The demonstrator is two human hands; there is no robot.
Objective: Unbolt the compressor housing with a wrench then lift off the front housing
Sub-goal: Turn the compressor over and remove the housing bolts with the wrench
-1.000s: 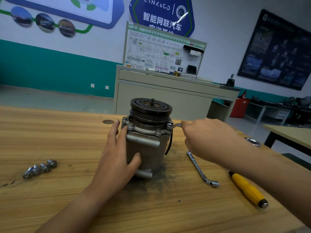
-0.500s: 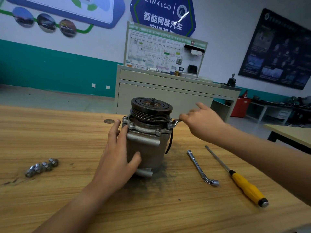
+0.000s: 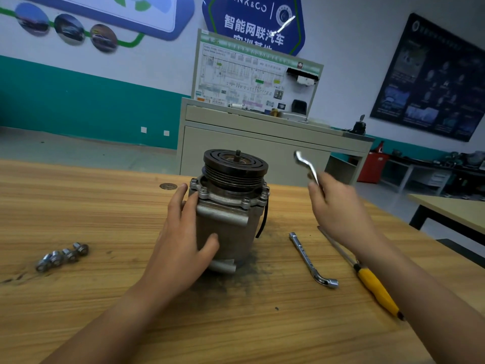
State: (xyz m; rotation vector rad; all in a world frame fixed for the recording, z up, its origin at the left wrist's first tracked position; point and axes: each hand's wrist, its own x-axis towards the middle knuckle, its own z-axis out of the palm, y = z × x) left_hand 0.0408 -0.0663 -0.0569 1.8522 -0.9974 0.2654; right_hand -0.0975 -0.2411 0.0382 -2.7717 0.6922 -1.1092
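Observation:
The grey compressor (image 3: 231,222) stands upright on the wooden table (image 3: 78,206), with its dark pulley (image 3: 235,166) on top and a bolted flange below it. My left hand (image 3: 181,243) holds the left side of the body, thumb across the front. Right of the compressor and clear of it, my right hand (image 3: 338,208) grips a small silver wrench (image 3: 305,164), whose head points up and to the left in the air. A black wire hangs down the compressor's right side.
Several loose bolts (image 3: 63,256) lie at the left. An L-shaped socket wrench (image 3: 312,261) and a yellow-handled screwdriver (image 3: 375,290) lie at the right. Dark grime surrounds the compressor's base. A cabinet (image 3: 262,151) stands behind the table, another table (image 3: 451,211) at far right.
My right hand has lifted the wrench off the flange bolt on the right and swung it up and to the right. The left hand has kept its hold on the compressor.

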